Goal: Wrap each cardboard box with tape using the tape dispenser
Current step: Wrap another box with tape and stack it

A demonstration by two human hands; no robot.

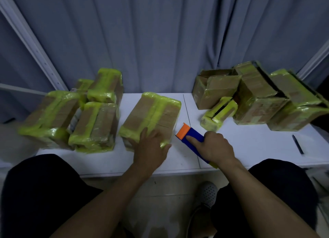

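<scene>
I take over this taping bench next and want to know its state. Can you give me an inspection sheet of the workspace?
Surface: white table, with a thin dark line across it beside the middle box.
Job's things: middle box banded with yellow-green tape; taped boxes piled at the left; right pile with some flaps open; blue and orange tape dispenser.
Clutter: dark pen-like stick near the right edge.
Hands: left hand rests flat on the middle box; right hand grips the tape dispenser beside that box.
Cables: nothing seen.
Surroundings: grey curtain behind the table.
</scene>
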